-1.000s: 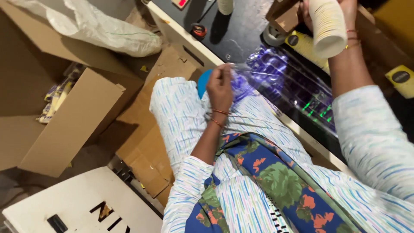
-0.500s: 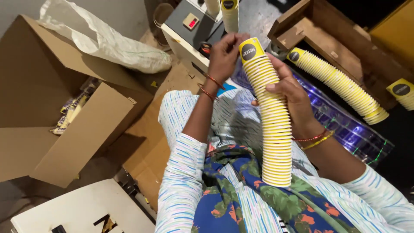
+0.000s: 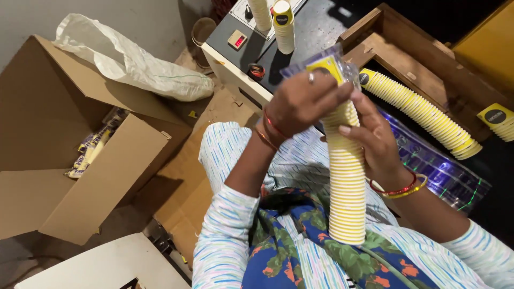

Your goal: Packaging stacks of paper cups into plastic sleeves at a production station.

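At centre frame, a long ribbed stack of yellow paper cups (image 3: 346, 176) stands upright over the lap, with little room between the open cardboard box (image 3: 80, 155) at left and the wooden tray (image 3: 407, 48) at upper right. A clear, crinkly plastic sleeve (image 3: 342, 61) caps its top. The left hand (image 3: 305, 104) pinches that sleeve, fingers closed, while the right hand (image 3: 375, 142) wraps around the stack's upper part.

The left side is brightly and evenly lit, while the far right is lost in deep shadow. Glare is seen on the clear plastic sleeves (image 3: 428, 160). Slight motion blur is noted.
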